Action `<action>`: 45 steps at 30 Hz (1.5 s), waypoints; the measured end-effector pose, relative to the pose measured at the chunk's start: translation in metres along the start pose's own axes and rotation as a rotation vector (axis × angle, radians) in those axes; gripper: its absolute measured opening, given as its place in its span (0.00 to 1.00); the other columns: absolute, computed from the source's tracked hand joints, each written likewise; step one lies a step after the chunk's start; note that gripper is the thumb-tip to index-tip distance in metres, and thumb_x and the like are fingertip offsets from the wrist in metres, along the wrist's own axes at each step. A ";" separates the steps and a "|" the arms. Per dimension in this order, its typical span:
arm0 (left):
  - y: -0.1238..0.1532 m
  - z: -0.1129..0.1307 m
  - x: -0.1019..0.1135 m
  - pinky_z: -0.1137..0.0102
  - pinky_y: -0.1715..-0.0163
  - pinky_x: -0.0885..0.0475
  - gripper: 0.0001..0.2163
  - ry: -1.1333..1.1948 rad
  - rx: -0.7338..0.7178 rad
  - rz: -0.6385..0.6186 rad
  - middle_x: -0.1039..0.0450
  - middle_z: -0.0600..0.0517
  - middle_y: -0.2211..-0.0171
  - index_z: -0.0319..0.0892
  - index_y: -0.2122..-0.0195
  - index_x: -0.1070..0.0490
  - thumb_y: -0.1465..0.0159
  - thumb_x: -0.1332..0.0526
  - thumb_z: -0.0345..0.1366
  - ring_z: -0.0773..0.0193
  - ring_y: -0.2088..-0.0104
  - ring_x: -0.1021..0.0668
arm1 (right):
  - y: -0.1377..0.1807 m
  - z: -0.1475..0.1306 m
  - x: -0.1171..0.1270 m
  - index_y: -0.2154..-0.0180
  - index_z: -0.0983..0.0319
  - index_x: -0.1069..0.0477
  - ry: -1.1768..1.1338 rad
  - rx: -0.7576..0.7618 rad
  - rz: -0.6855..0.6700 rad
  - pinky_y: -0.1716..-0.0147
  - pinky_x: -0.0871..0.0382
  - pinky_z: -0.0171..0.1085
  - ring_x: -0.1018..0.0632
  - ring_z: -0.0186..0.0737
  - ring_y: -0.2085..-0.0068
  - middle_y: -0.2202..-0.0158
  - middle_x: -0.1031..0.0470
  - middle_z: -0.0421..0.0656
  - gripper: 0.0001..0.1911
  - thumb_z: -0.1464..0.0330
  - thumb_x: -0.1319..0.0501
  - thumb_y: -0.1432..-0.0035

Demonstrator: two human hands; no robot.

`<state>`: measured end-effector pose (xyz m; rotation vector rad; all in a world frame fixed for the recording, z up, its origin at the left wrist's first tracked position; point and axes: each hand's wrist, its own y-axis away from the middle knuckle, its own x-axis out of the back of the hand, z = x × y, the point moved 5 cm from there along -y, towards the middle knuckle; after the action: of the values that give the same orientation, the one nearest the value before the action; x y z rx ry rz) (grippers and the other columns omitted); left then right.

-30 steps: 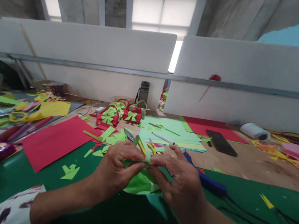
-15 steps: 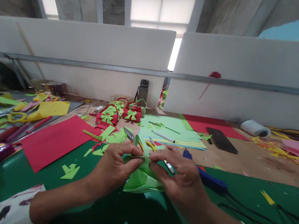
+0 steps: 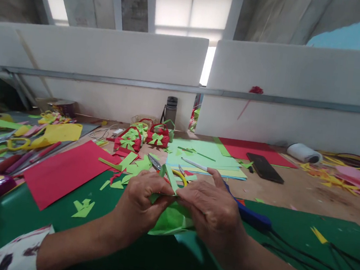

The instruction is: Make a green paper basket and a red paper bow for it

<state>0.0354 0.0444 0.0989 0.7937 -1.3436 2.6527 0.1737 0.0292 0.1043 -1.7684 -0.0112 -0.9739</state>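
Observation:
Both hands meet over a dark green cutting mat (image 3: 27,217) and pinch a folded piece of light green paper (image 3: 170,220). My left hand (image 3: 141,202) grips its left side with thumb and fingers closed. My right hand (image 3: 213,212) presses on its right side, index finger raised a little. A narrow green paper strip (image 3: 171,178) sticks up between the two hands. Behind them lie scissors (image 3: 155,162) and several green paper scraps (image 3: 134,164).
A red sheet (image 3: 62,169) lies left of the hands, a blue glue gun (image 3: 250,216) with its black cord to the right. Farther back are red-and-green paper baskets (image 3: 140,137), stacked green sheets (image 3: 203,155), a pen (image 3: 194,164), a dark phone (image 3: 264,167), a bottle (image 3: 170,110) and white partition boards.
My right hand has closed back over the green paper, hiding the small metal object that showed under its fingers half a second ago. My left hand keeps its grip.

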 end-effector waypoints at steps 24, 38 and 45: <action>0.009 0.008 -0.013 0.68 0.67 0.39 0.10 -0.316 -0.194 -0.035 0.32 0.57 0.81 0.41 0.74 0.35 0.37 0.48 0.26 0.70 0.80 0.34 | -0.002 -0.006 0.002 0.73 0.63 0.28 0.151 0.053 -0.109 0.46 0.51 0.55 0.29 0.37 0.73 0.76 0.28 0.41 0.15 0.79 0.51 0.43; -0.012 0.012 -0.012 0.70 0.70 0.38 0.05 -0.119 -0.172 -0.102 0.34 0.50 0.71 0.39 0.69 0.32 0.39 0.45 0.25 0.65 0.69 0.32 | -0.009 0.006 0.005 0.72 0.65 0.30 -0.008 -0.002 -0.083 0.56 0.42 0.48 0.31 0.37 0.71 0.75 0.32 0.41 0.12 0.80 0.50 0.42; -0.018 0.011 -0.018 0.70 0.72 0.40 0.08 -0.075 -0.255 -0.176 0.34 0.51 0.74 0.38 0.72 0.34 0.38 0.48 0.24 0.66 0.72 0.34 | -0.006 0.015 0.001 0.71 0.64 0.32 -0.062 -0.068 -0.162 0.56 0.44 0.47 0.31 0.37 0.69 0.74 0.33 0.40 0.10 0.79 0.49 0.43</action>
<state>0.0608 0.0497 0.1088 0.9351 -1.5133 2.2823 0.1809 0.0433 0.1081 -1.8822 -0.1640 -1.0454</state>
